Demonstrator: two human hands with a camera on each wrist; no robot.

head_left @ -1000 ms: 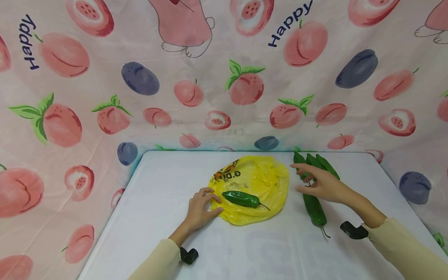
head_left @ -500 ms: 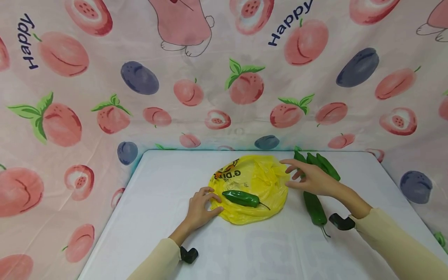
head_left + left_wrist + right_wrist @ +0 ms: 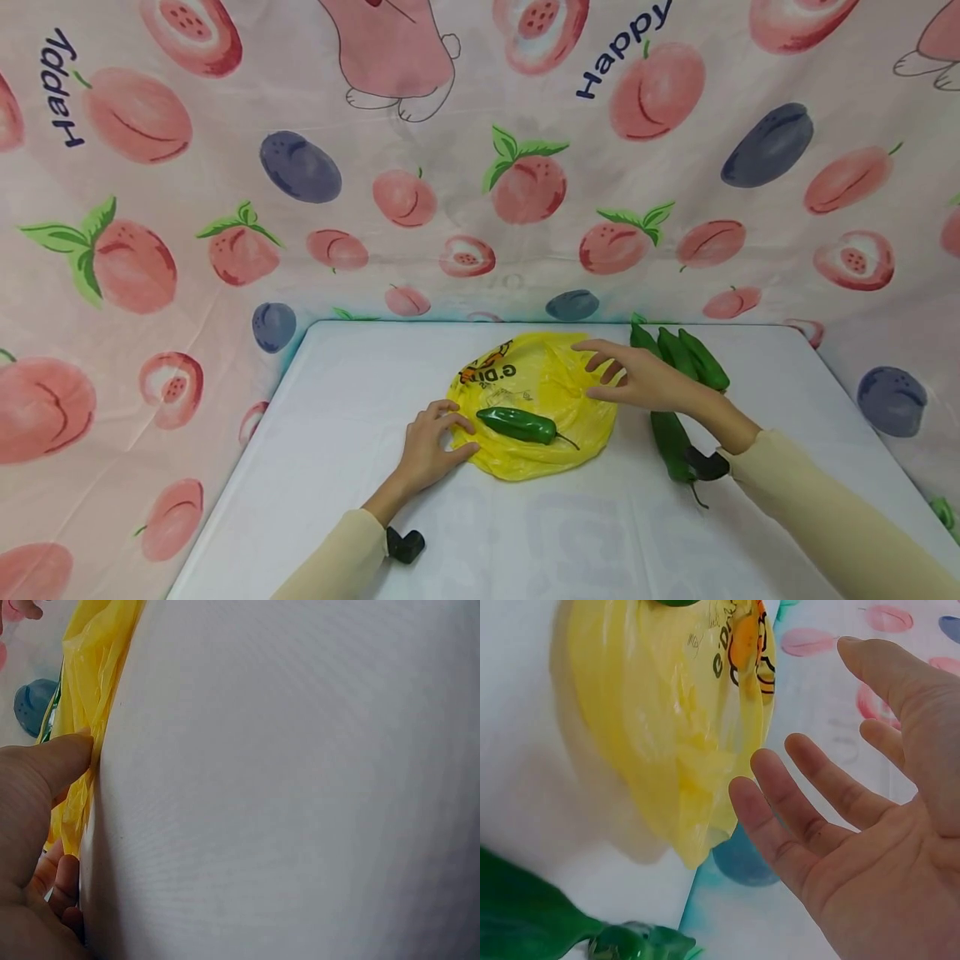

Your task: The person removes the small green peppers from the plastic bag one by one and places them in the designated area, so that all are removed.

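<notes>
A yellow plastic bag (image 3: pixel 558 379) with black lettering lies on the white table, one green chili pepper (image 3: pixel 517 425) on top of it. My left hand (image 3: pixel 431 446) rests at the bag's left edge, its thumb and fingers spread apart and touching the plastic (image 3: pixel 94 675). Over the right part of the bag, my right hand (image 3: pixel 645 379) hovers with loosely bent fingers and nothing in them. In the right wrist view, a gap shows between that hand (image 3: pixel 855 840) and the bag. The right arm partly covers several more green peppers (image 3: pixel 701 358) beside the bag.
One pepper (image 3: pixel 670 442) of that right-hand group points its stem toward the near side, partly under the wrist camera. The white table (image 3: pixel 360 375) ends against a fruit-printed cloth (image 3: pixel 442 142) hanging behind and at both sides.
My right hand has moved left from over the peppers to over the bag's right part, uncovering more of the peppers at the back. My left hand, the bag and its pepper look unmoved.
</notes>
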